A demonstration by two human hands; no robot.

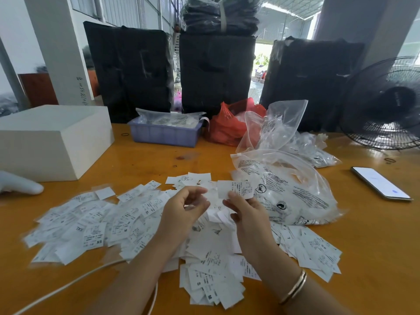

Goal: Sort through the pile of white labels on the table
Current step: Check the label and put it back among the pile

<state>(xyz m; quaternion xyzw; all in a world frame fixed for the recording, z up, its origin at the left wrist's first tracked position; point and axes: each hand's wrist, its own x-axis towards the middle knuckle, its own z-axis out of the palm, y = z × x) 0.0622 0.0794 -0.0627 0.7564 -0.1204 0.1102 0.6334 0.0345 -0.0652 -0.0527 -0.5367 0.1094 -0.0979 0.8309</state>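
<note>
A loose pile of white labels [141, 226] is lying spread over the orange table [375, 246], under and to both sides of the two hands. The right hand [246, 214], with bangles [294, 287] at the wrist, is pinching one label [235, 188] upright between thumb and fingers. Just beside it, the left hand [184, 210] is hovering with fingers loosely curled, holding nothing I can make out. Beyond the right hand a clear printed bag [293, 192] is lying; further right, a phone [380, 186]. Beyond the left hand, a white box [52, 142] and a purple tray [164, 130] are sitting.
</note>
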